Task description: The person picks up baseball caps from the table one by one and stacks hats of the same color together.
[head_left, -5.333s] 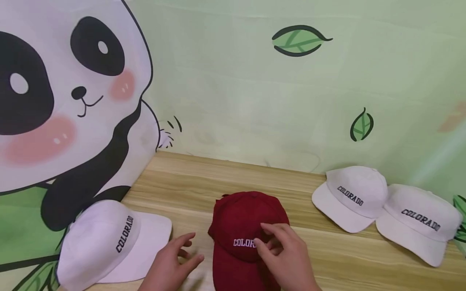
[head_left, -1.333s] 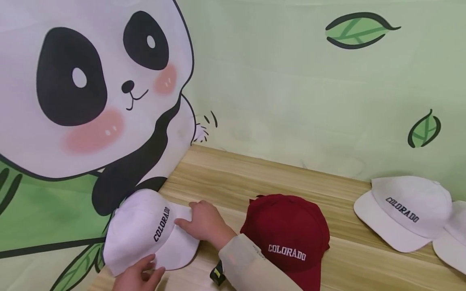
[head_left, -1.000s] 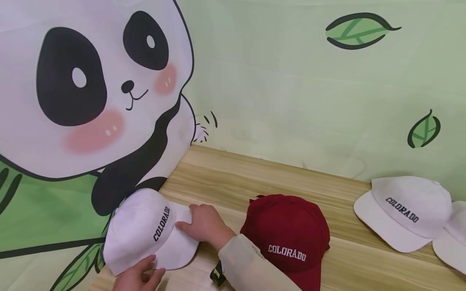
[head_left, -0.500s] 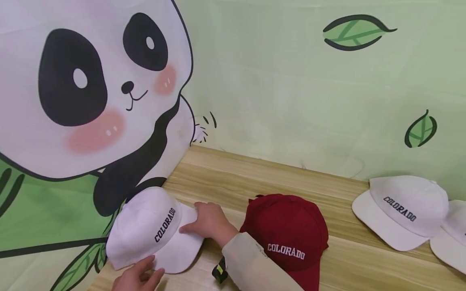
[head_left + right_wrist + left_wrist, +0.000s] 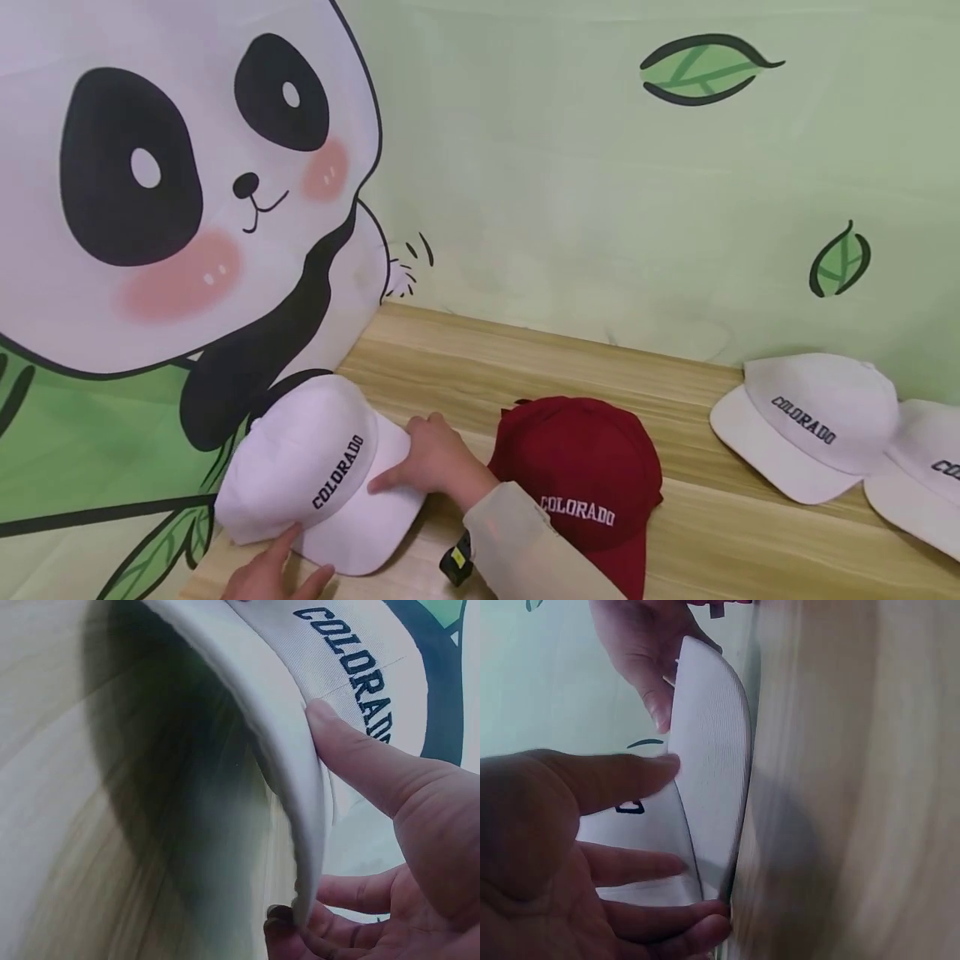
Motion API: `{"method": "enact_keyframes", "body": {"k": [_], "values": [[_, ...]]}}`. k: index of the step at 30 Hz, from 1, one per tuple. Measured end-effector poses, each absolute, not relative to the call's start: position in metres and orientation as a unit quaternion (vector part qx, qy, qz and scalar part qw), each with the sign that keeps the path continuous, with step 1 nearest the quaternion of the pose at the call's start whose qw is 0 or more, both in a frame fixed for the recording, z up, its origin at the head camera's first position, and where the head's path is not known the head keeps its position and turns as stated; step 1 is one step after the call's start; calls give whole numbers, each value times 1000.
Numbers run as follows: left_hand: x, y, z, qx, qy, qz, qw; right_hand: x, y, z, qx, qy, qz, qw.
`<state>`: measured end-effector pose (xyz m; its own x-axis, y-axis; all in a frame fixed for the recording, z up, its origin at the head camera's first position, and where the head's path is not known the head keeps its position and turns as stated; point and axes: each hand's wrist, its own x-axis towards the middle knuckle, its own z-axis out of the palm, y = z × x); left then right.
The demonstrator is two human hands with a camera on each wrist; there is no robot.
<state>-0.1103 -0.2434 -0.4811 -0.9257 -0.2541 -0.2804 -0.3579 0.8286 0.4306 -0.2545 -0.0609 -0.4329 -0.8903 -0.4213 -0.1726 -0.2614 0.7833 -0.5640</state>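
Observation:
A white baseball cap (image 5: pixel 300 458) with black COLORADO lettering sits at the left of the wooden table, brim angled toward the front right. My right hand (image 5: pixel 438 458) pinches the far side of its brim; in the right wrist view the thumb (image 5: pixel 352 750) lies on top and fingers curl under the edge. At the near side, my left hand (image 5: pixel 266 575) touches the cap where crown meets brim, thumb and fingers spread apart. The left wrist view shows its fingertips (image 5: pixel 712 915) at the near end of the brim (image 5: pixel 709 757).
A dark red COLORADO cap (image 5: pixel 581 467) lies to the right of my right forearm. Two more white caps, one (image 5: pixel 813 425) overlapping the other (image 5: pixel 918 475), stand at the back right. A panda-printed cloth (image 5: pixel 300 250) backs the wooden table (image 5: pixel 450 350).
Earlier my right hand was at the red cap; it has moved left to the white cap's brim. Over the last second that cap has turned, its brim swinging toward the front and right.

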Motion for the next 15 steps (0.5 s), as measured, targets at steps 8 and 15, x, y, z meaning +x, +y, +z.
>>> {"method": "enact_keyframes", "body": {"k": [8,15], "values": [[-124,-254,-525,-204,909,345,118,-256,-48,-431,-180,934,-273,148],[-130,-235,-492,-242,841,477,80,-253,-38,-426,-189,926,-295,140]]}}
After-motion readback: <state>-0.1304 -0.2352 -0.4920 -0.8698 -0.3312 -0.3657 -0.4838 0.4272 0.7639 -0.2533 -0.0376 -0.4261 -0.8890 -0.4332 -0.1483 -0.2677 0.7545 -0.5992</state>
